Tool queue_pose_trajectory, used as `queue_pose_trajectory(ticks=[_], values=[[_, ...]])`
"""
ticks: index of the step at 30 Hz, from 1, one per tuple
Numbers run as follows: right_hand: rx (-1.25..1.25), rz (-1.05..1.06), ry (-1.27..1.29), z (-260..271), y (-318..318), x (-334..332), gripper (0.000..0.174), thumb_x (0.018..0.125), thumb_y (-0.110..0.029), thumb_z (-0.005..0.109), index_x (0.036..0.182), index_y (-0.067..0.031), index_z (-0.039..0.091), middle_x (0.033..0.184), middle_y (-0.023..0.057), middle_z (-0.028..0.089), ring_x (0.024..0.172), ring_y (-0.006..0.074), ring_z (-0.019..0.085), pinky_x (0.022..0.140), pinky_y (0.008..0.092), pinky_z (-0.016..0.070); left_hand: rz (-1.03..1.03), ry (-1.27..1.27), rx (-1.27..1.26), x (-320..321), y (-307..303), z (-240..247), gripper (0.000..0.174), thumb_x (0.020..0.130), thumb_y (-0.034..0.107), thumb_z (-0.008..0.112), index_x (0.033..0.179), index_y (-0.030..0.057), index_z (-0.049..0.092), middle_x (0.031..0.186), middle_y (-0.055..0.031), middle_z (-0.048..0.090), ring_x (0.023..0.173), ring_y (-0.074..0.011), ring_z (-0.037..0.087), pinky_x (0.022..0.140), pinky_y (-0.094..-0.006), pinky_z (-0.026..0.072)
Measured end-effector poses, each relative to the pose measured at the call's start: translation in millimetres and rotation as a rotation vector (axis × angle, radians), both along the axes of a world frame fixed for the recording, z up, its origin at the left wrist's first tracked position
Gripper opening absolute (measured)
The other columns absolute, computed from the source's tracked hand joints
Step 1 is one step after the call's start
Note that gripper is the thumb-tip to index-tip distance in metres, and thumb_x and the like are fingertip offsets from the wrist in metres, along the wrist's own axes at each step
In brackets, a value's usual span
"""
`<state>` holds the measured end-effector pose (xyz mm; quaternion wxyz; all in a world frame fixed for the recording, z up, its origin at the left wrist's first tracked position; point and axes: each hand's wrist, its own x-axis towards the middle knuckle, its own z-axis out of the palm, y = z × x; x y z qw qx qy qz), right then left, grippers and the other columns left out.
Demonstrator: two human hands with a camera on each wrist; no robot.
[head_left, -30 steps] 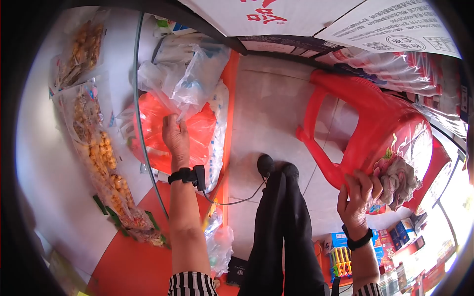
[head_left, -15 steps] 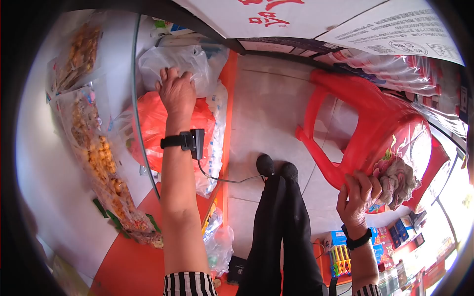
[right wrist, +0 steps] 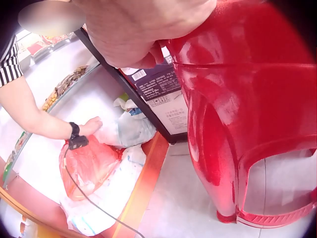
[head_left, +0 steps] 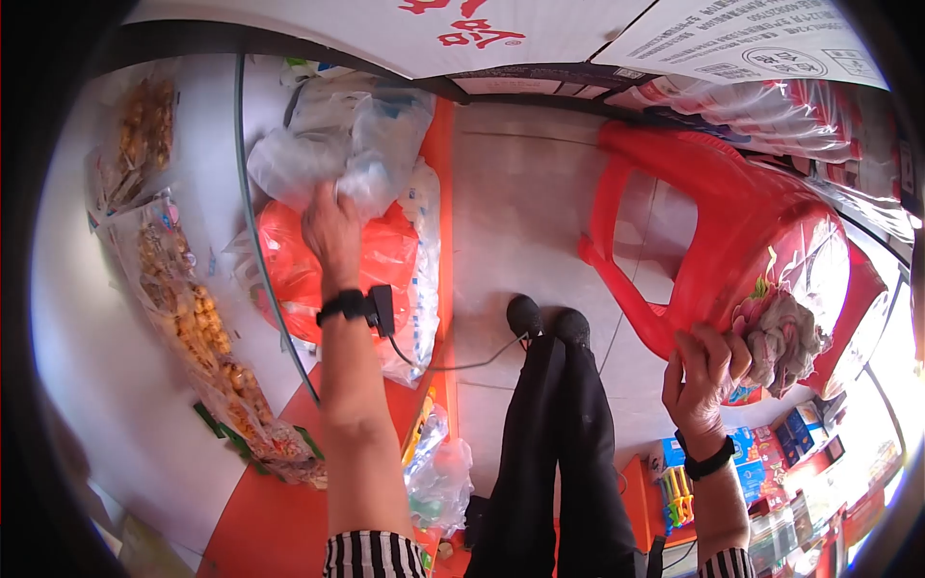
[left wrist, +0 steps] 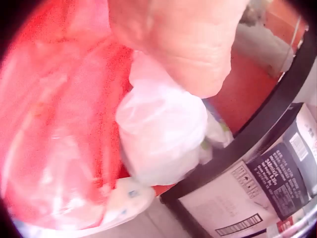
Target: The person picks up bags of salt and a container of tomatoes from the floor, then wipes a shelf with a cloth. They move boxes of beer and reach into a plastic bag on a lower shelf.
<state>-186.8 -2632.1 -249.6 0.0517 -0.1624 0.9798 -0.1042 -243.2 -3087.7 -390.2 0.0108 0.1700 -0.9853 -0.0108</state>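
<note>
A crumpled clear plastic bag point(head_left: 371, 159) is gripped by the left hand point(head_left: 332, 231), whose fingers are curled into the bunched film at the far left of the scene. The bag is held just above a red plastic bag point(head_left: 289, 275), which is lodged against a glass counter edge point(head_left: 252, 241); snack packets point(head_left: 188, 308) are seen to the left of that edge. In the left wrist view the bunched film is shown pressed under the heel of the hand, with the red bag touching it. At the near right, a faded cloth point(head_left: 785, 337) is clutched by the right hand point(head_left: 703, 371), with fingers wrapped narrowly round it, at the seat edge of a red plastic stool point(head_left: 732, 222). The stool is stood on the tiled floor point(head_left: 520, 222), near a printed cardboard box point(head_left: 540, 24).
</note>
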Motion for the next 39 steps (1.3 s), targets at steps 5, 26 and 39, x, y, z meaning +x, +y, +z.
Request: queue_pose_trajectory(ticks=[5,26,39], values=[[-0.013,-0.011,0.003,-1.5,0.2,0.1,0.025,0.069,-0.005,0.065,0.094,-0.0085,0.066,0.112,0.0003,0.052,0.104,0.0260,0.038,0.091,0.0359,0.0306,-0.044,0.107,-0.055,37.6,2.5,5.6,0.029,0.083,0.011,0.050,0.111,0.0085,0.055,0.089,-0.0148,0.065,0.078,-0.0330,0.062,0.070,-0.0440,0.0470],[-0.029,-0.022,0.032,-3.3,0.8,-1.1,0.027,0.066,-0.005,0.065,0.093,-0.0091,0.066,0.110,-0.0009,0.053,0.099,0.0240,0.041,0.087,0.0355,0.0319,-0.535,-0.478,-0.283,-70.2,3.5,-2.6,0.021,0.080,0.010,0.050,0.094,0.0093,0.066,0.104,-0.0122,0.063,0.097,-0.0319,0.060,0.083,-0.0418,0.0470],[-0.085,-0.036,0.035,-3.8,3.1,-2.7,0.033,0.062,-0.006,0.067,0.095,-0.0110,0.067,0.109,-0.0035,0.056,0.094,0.0199,0.045,0.082,0.0334,0.0321,-0.181,-0.761,0.126,-82.8,-15.8,-16.3,0.029,0.084,0.012,0.044,0.107,0.0134,0.062,0.105,-0.0170,0.062,0.099,-0.0370,0.057,0.086,-0.0417,0.0448]])
